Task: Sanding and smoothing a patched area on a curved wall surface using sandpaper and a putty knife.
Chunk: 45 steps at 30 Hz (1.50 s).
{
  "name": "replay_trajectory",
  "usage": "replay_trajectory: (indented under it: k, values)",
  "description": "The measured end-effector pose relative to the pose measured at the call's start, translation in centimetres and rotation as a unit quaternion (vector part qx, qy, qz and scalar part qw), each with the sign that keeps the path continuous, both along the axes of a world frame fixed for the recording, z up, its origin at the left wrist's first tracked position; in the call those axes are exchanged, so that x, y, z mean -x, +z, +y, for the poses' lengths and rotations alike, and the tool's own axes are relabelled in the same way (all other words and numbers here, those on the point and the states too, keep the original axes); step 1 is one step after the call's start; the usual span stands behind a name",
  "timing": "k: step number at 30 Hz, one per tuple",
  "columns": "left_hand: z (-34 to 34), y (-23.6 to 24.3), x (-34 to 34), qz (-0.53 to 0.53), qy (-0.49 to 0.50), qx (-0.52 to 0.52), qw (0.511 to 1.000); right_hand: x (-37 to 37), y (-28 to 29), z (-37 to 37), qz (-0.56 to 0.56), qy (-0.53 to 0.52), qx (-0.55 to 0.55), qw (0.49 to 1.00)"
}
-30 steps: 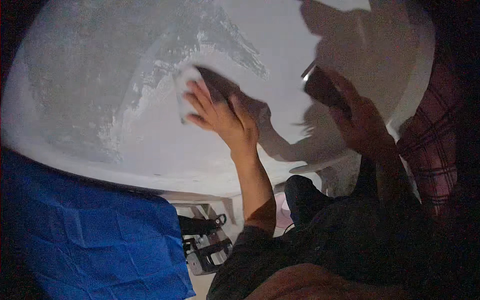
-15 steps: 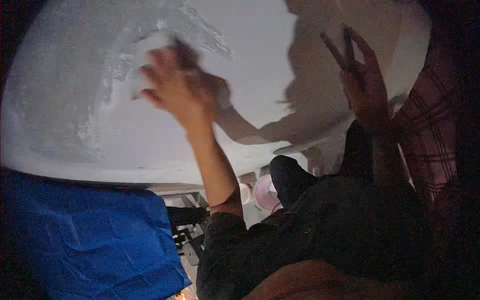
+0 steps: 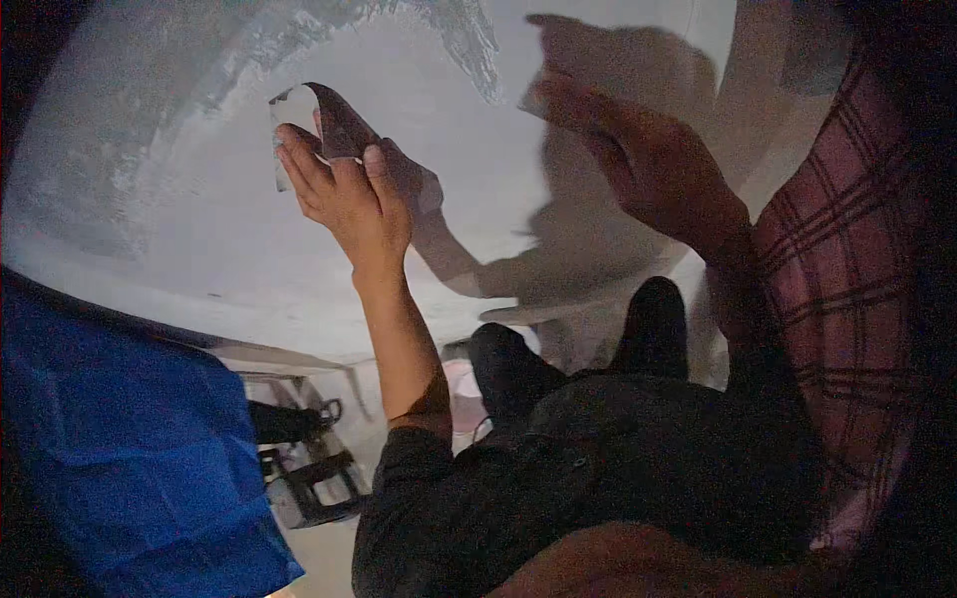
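Observation:
A large white panel [image 3: 329, 249] fills the upper view, with rough grey-white smears across its far part. On it, my left hand [image 3: 349, 194] rests over a thin, curled sheet [image 3: 284, 110], pale with a darker raised flap beside the thumb. The fingers lie over the sheet, holding it against the panel. Farther right, in shadow, my right hand [image 3: 648, 164] reaches leftward over the panel with its fingers close together. A small greyish edge shows below those fingertips, too dim to name.
Blue fabric [image 3: 130, 429] hangs at the lower left, beside a dark metal frame [image 3: 319, 493]. A pinkish bucket [image 3: 464, 394] stands below the panel edge. Red checked cloth [image 3: 837, 259] lies along the right side. My dark-clothed knees are under the panel.
My left hand, blurred before, is now lower and sharp, with the sheet showing clearly. My right hand has swung left over the panel, its fingers now closer together. The view has shifted.

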<state>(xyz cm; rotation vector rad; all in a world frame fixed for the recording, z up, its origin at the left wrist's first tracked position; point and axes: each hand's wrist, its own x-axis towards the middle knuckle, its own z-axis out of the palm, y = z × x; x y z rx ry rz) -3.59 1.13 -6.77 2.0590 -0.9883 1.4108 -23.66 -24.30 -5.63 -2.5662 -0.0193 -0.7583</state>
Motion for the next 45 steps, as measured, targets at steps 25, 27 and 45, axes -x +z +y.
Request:
replay_trajectory:
  k: [25,27,45]
  values:
    - [-0.9,2.8,-4.0,-0.038,0.069,-0.037,0.996,-5.8,9.8,0.2,-0.036,-0.021,0.262,0.964]
    - [-1.2,2.7,-4.7,-0.030,0.038,-0.036,0.998,-6.5,9.5,0.9,-0.038,-0.017,0.238,0.970]
    - [-0.1,4.0,-3.2,0.031,0.046,-0.045,0.997,-7.5,9.9,2.5,-0.047,0.007,0.156,0.987]
